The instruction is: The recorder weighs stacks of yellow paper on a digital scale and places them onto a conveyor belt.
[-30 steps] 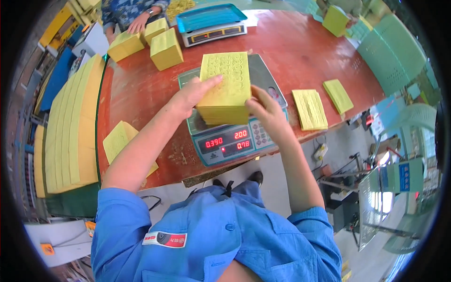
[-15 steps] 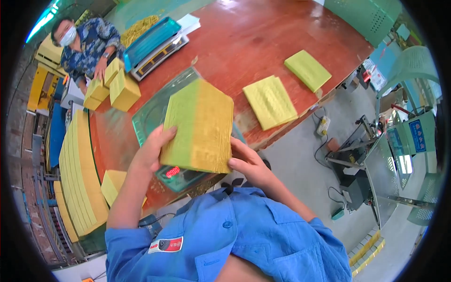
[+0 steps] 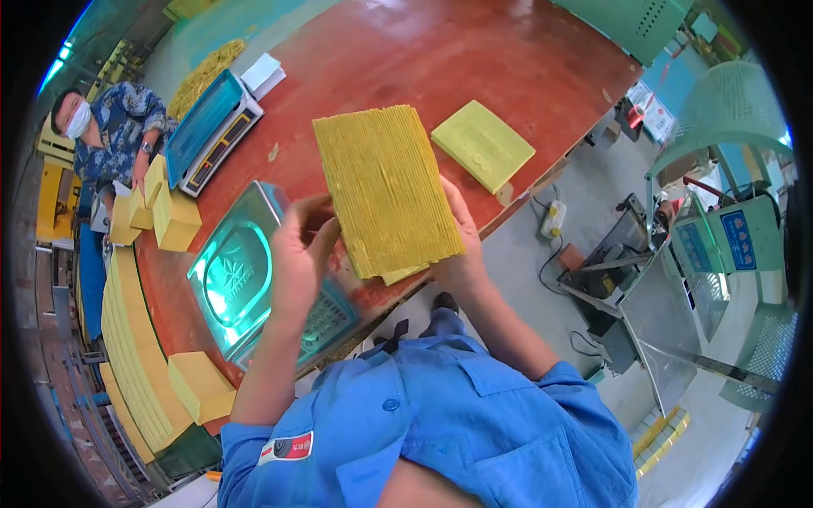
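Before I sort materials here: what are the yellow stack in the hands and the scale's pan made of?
The yellow stack looks like matte paper: fine parallel sheet edges show along its face. The scale's pan looks like polished metal, probably stainless steel: it mirrors the light with a greenish glare.

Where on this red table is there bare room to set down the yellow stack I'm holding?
The widest bare patch of the red table lies beyond the yellow stack, between the far scale and the small yellow pile. The near scale's steel platter is bare too. The left edge is crowded: a long yellow row and blocks.
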`<state>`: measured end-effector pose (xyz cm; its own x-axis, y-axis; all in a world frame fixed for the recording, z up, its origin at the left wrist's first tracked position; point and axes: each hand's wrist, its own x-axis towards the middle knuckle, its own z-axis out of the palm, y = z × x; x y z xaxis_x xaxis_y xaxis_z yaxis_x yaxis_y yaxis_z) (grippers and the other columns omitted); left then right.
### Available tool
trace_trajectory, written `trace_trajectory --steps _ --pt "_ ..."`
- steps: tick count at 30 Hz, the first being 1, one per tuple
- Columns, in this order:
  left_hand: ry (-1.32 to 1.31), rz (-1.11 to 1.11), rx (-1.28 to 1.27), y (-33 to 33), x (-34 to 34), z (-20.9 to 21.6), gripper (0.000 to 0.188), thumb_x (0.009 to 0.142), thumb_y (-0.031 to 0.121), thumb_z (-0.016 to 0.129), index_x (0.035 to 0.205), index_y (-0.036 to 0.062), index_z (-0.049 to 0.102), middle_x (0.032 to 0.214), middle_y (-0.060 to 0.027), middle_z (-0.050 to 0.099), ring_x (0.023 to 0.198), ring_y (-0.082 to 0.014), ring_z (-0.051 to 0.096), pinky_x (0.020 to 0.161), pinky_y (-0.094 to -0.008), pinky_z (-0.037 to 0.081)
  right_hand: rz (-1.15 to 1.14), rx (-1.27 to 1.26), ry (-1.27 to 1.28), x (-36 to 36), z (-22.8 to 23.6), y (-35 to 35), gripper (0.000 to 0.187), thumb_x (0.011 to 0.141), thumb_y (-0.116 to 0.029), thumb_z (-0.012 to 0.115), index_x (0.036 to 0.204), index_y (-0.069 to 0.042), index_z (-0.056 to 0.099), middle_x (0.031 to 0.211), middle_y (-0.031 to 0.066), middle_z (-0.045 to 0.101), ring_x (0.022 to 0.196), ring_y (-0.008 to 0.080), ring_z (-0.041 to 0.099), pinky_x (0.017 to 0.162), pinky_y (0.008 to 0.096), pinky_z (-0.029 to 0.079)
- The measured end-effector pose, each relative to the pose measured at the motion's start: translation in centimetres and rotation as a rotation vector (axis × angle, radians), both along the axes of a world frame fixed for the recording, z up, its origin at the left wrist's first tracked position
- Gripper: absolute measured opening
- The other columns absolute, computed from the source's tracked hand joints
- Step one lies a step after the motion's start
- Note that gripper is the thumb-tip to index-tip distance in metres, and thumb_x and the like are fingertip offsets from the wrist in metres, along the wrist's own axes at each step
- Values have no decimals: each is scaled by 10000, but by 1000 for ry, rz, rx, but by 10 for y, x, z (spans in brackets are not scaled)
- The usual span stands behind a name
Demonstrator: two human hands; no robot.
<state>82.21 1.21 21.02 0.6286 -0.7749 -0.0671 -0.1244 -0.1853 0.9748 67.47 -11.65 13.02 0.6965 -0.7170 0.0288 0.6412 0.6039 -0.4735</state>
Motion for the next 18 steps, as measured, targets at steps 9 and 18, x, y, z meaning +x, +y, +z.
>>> trace_trajectory --steps 9,18 --pt "1160 -118 -401 -95 -10 -63 891 910 719 353 1483 39 308 1473 -134 414 1356 -308 403 1119 -461 339 -238 -1288 773 -7 52 -97 381 795 -97 693 1166 -47 623 1361 160 521 1292 350 460 1059 419 401" --pt "907 -10 -604 -171 58 -80 726 959 649 331 1425 98 403 1400 -103 486 1276 -284 499 1069 -479 408 -304 -1717 782 99 60 -167 362 787 -169 705 1124 -46 655 1329 117 564 1292 328 468 1028 418 436"
